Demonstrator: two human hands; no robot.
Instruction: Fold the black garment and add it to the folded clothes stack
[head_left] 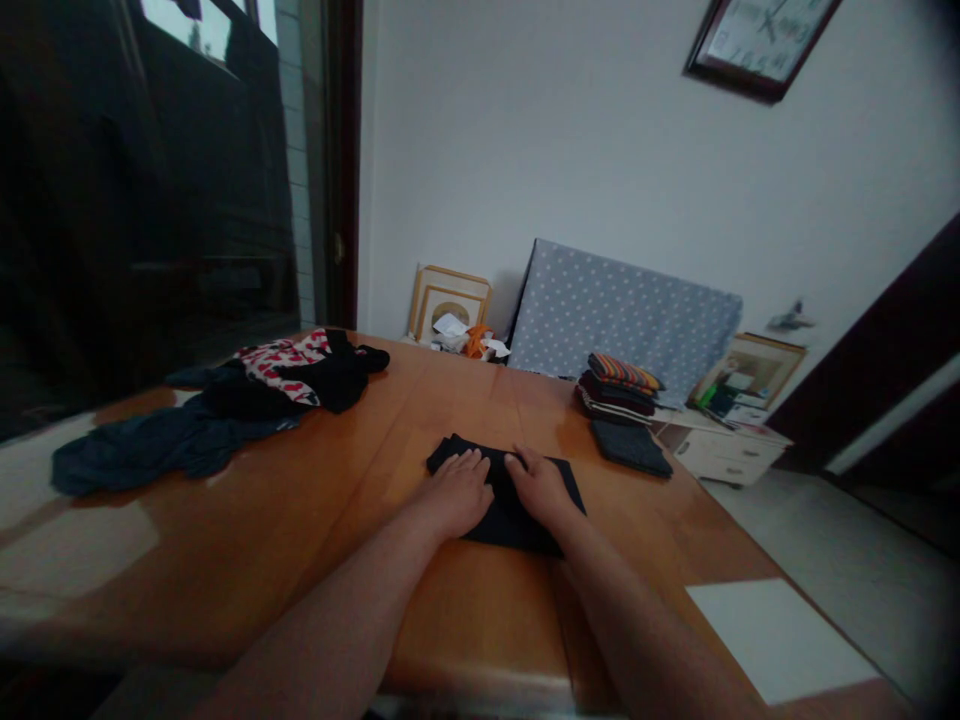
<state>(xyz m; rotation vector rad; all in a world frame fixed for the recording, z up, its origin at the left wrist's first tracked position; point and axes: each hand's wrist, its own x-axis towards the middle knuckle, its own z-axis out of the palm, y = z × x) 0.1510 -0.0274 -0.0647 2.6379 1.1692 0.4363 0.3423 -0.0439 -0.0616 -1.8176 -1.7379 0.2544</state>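
Note:
A folded black garment (501,520) lies flat on the wooden table (360,520) in front of me. My left hand (459,489) rests palm down on its left part, fingers stretched out flat. My right hand (538,486) lies palm down on its right part, fingers together and flat, almost touching the left hand. Neither hand grips anything.
A heap of unfolded clothes (225,405), dark blue, black and red-and-white, covers the table's left side. A stack of folded clothes (619,388) and a folded dark piece (630,446) sit at the far right. A white sheet (780,638) lies near the right edge. Picture frames and a dotted board (622,310) lean on the wall.

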